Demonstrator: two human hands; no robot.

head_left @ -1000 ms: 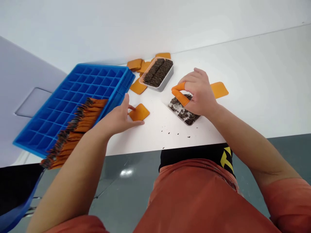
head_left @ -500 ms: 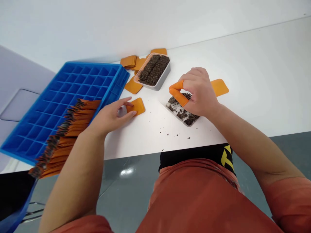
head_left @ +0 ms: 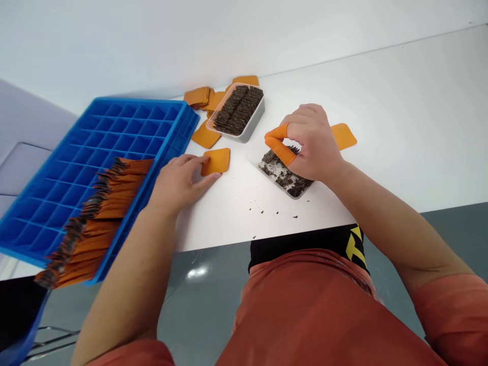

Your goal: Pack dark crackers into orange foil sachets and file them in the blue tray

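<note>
My left hand (head_left: 183,179) is on the table with its thumb and fingers at the near-left edges of a small orange pouch (head_left: 218,161), gripping it. My right hand (head_left: 309,140) wears orange finger cots (head_left: 281,151) on thumb and index finger. Their tips are pressed together above a small pale tub (head_left: 275,186); anything between them is too small to make out. Thin dark brown pieces (head_left: 295,189) stand in a row along the tub's right side, with loose fragments on its floor. Part of this row is hidden under my right hand.
A second tub (head_left: 249,131) packed with dark slices stands farther back, among flat orange pouches (head_left: 197,96). Another orange pouch (head_left: 345,136) lies beyond my right wrist. At left, a blue divided tray (head_left: 176,133) holds filled orange pouches (head_left: 124,185). Dark crumbs (head_left: 277,213) lie near the table edge.
My left hand has turned the orange pouch slightly and shifted it up the table. My right hand stays over the near tub with its fingertips together. The view has shifted a little.
</note>
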